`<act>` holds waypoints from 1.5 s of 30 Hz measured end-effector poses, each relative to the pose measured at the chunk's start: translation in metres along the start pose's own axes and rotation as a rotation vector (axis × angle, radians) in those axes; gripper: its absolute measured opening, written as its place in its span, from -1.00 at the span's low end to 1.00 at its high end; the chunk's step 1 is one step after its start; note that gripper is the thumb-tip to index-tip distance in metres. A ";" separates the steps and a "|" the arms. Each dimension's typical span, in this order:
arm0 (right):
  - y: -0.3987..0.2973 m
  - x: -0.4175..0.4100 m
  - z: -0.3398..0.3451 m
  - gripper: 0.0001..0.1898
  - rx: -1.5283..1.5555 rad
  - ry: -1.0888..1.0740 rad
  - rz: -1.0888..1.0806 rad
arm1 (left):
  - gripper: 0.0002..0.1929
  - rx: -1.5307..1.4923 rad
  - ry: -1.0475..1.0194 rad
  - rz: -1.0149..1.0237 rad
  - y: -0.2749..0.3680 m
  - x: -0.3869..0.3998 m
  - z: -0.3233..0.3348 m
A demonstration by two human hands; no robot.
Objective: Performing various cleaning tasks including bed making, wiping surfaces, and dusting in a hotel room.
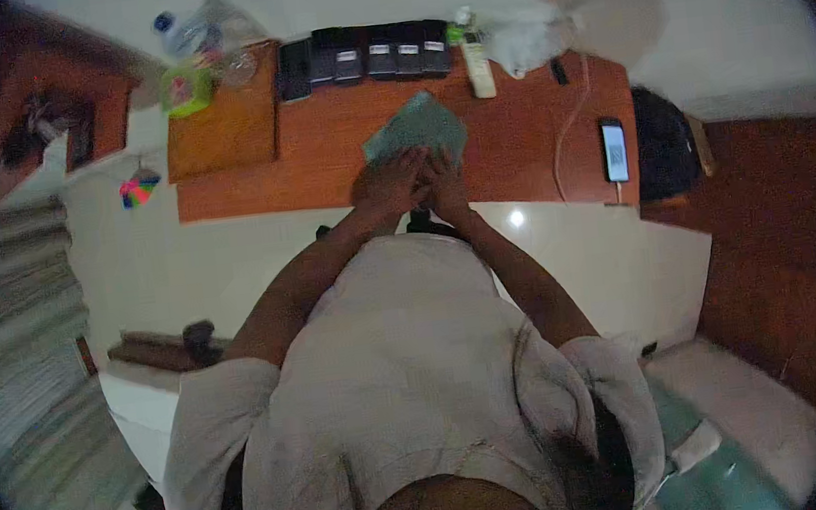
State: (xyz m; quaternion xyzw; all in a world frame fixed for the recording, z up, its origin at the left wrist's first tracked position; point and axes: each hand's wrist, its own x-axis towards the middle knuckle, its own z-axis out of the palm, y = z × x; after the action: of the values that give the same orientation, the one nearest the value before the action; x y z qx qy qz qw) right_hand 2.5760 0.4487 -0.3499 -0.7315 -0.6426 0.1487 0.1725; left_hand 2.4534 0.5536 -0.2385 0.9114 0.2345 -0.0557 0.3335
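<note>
Both of my hands meet at the near edge of a brown wooden table (324, 181), in front of my body. A folded grey-green cloth (420, 125) lies under and beyond my fingers. My left hand (396, 181) rests on its near left part, and my right hand (446, 181) touches its near right part, with the fingers of the two hands close together. The picture is blurred here, so how the fingers grip the cloth is hard to make out.
Along the back stand several black boxes with white labels (407, 51), a pale bottle (478, 69) and a clear plastic bag (520, 42). A lime-green container (185, 91) is beside a wooden board (228, 132). On the right lies a phone (615, 150) with a cable.
</note>
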 end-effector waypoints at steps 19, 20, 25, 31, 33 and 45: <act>-0.137 0.086 0.034 -0.43 -0.358 0.077 -0.113 | -0.68 -0.122 0.615 -0.260 -0.186 -0.184 0.003; -0.133 0.091 0.038 -0.45 -0.369 0.112 -0.097 | -0.76 -0.291 0.645 -0.270 -0.186 -0.195 0.002; -0.098 0.113 0.058 -0.50 -0.137 0.169 -0.254 | -0.88 -0.598 0.786 -0.310 -0.175 -0.243 -0.007; -0.085 0.126 0.069 -0.45 0.537 -0.185 -0.164 | -0.63 -0.607 1.013 -0.372 -0.202 -0.264 -0.023; -0.099 0.119 0.078 -0.39 -0.123 0.034 -0.236 | -0.59 -0.517 0.989 -0.359 -0.210 -0.262 -0.028; -0.157 0.125 0.053 -0.42 -0.020 0.149 -0.024 | -0.77 -0.283 0.780 -0.543 -0.185 -0.245 -0.018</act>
State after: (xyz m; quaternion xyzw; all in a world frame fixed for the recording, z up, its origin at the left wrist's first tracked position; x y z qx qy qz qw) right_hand 2.4296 0.5937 -0.3269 -0.7344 -0.6384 0.0853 0.2141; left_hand 2.1500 0.5931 -0.2696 0.7161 0.5760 0.2370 0.3150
